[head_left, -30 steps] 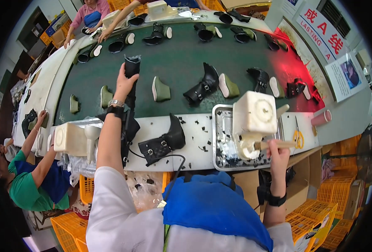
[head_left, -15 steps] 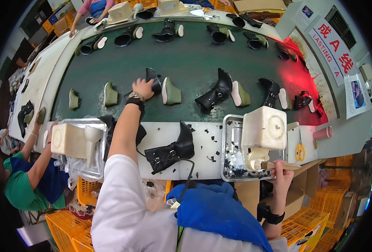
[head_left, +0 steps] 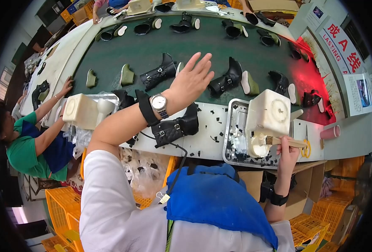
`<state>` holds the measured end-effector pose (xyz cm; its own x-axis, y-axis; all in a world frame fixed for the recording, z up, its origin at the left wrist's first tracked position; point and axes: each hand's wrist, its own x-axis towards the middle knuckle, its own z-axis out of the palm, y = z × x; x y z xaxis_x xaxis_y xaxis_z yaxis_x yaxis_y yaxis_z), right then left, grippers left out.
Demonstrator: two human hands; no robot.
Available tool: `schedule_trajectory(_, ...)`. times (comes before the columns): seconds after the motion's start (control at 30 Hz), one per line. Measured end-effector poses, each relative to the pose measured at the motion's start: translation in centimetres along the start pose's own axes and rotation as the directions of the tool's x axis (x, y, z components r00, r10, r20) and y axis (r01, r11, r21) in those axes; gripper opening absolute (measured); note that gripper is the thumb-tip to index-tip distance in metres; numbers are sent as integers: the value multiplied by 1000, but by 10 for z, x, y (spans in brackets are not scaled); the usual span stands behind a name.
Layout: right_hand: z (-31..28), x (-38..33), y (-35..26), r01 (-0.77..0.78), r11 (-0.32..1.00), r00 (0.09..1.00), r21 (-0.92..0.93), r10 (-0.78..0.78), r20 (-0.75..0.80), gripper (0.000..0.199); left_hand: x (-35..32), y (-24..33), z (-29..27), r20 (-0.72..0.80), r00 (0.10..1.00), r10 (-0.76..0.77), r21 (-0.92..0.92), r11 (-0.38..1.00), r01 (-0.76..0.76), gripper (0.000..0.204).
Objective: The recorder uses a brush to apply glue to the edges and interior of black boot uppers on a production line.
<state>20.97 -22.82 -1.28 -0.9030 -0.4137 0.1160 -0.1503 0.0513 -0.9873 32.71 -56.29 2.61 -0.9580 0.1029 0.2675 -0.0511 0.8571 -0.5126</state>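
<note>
- Green conveyor belt (head_left: 152, 50) curves through a shoe workshop, carrying black boots and pale olive shoe lasts spaced along it, with a white work ledge (head_left: 207, 140) along its near edge.
- Person's left hand (head_left: 192, 82) hangs above the belt's near edge, fingers spread wide and flat, gripping nothing; a wristwatch (head_left: 158, 102) and a black wrist strap sit on that forearm.
- Nearest to that hand, a black buckled boot (head_left: 158, 73) stands on the belt just to its left, and another black boot (head_left: 225, 80) just to its right beside an olive last (head_left: 249, 84).
- A third black boot (head_left: 175, 128) lies on the ledge below the raised forearm.
- Right hand (head_left: 287, 149) is closed around a wooden-handled brush (head_left: 280, 141), its head touching the cream glue pot (head_left: 267, 122) in a metal tray (head_left: 232, 143).
- A co-worker in green (head_left: 24, 147) at the left reaches a hand to the belt edge.
- Yellow-handled scissors (head_left: 306, 145) and a pink cup (head_left: 329, 132) rest at the right of the ledge.
</note>
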Motion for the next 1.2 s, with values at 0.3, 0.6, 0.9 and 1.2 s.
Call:
schedule_trajectory(0.3, -45, -4, 26, -21, 998, 991, 60, 29, -130, 18, -67, 66, 53, 531, 847, -21, -410, 869, 279, 115)
schedule_trajectory(0.6, -64, -16, 46, -70, 994, 980, 85, 84, -183, 19, -101, 128, 127, 554, 691, -464, -425, 557, 714, 119)
schedule_trajectory(0.9, -56, -1, 116, 15, 960, 990, -278, -54, -131, 24, -80, 105, 92, 446, 746, -495, -847, 36, 530, 100)
schedule_trajectory(1.2, -36, -1, 132, 92, 817, 993, -570, -115, -3, 27, -60, 95, 41, 437, 875, -207, -714, -671, 198, 80)
